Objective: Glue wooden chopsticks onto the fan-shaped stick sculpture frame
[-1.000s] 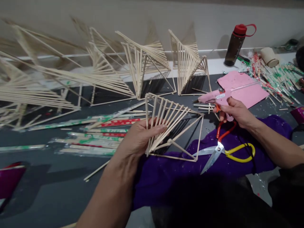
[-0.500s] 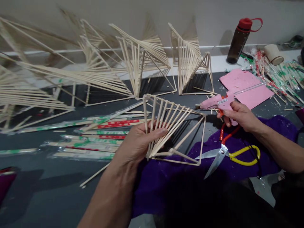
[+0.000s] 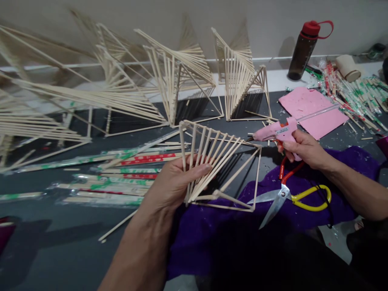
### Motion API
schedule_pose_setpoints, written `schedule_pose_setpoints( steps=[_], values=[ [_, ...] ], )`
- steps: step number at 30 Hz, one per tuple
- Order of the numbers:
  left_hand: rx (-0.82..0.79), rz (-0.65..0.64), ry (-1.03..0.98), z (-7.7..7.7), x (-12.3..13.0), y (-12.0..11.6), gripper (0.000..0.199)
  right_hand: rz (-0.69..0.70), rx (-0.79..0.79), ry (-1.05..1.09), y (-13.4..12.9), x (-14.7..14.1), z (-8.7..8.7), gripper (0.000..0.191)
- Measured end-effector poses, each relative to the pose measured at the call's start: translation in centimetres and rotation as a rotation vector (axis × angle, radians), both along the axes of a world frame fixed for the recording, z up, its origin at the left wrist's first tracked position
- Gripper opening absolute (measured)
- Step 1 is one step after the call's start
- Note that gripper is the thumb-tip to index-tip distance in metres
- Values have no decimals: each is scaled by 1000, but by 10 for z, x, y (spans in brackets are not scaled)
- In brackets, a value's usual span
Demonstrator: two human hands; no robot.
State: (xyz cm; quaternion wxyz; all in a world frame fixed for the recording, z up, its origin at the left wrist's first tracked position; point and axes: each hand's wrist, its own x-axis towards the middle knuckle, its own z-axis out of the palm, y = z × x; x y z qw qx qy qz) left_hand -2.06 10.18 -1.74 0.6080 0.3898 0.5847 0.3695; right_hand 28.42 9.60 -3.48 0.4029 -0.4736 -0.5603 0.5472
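On the glue gun point(image 3: 268, 133) sits an unreadable label point(image 3: 281, 129).

- Single view: head-worn, facing forward and down over the grey table point(image 3: 69, 246).
- Near range: left hand point(image 3: 178, 178) and right hand point(image 3: 306, 147) fall around mid-frame.
- Far limit: wall point(image 3: 260, 20) along top edge.
- Lower centre very dark; possibly wearer's lap point(image 3: 257, 258).

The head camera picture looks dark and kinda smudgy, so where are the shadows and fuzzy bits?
Head view: purple cloth fading into near-black shadow at the bottom; head view: a faint bottle shadow on the wall; head view: leftmost stick frame rather soft, held stick frame clearer.
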Motion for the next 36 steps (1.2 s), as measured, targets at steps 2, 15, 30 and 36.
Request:
schedule_pose_setpoints(
  steps=[2, 15, 30, 36],
  values=[
    [8, -2, 1, 0, 1, 0, 32, 3, 4, -1, 0, 0, -1, 28],
    [5, -32, -8, 0, 0, 0, 28, 21, 41, -36, 0, 0, -3, 26],
    [-34, 6, 1, 2, 1, -2, 34, 37, 54, -46, 0, -1, -4, 22],
    [-54, 32, 9, 4, 4, -1, 33, 35, 62, -67, 0, 0, -4, 24]
  ],
)
